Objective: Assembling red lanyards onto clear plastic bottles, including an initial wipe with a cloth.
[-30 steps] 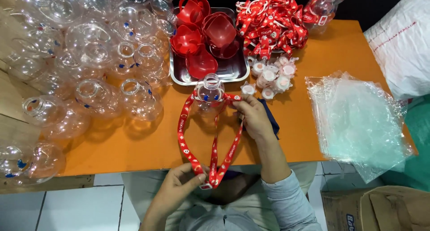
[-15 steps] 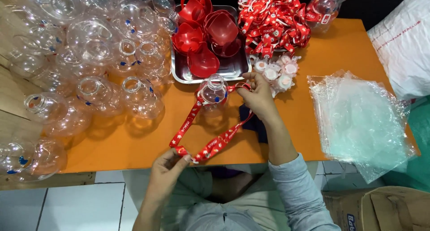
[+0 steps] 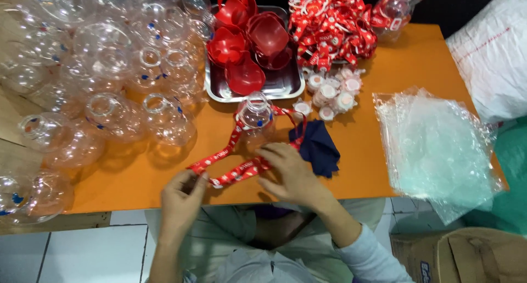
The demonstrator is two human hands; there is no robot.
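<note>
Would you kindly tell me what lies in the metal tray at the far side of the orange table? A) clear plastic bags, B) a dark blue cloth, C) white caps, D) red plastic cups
D: the metal tray holds red plastic cups, while the white caps, the clear plastic bags and the dark blue cloth all lie outside it on the orange table.

Bottles (image 3: 104, 69) left, tray (image 3: 285, 88) behind — bags (image 3: 439, 146) right

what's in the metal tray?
The metal tray holds red plastic caps, stacked and overlapping. Its near strip shows bare; anything beneath the caps is covered.
</note>
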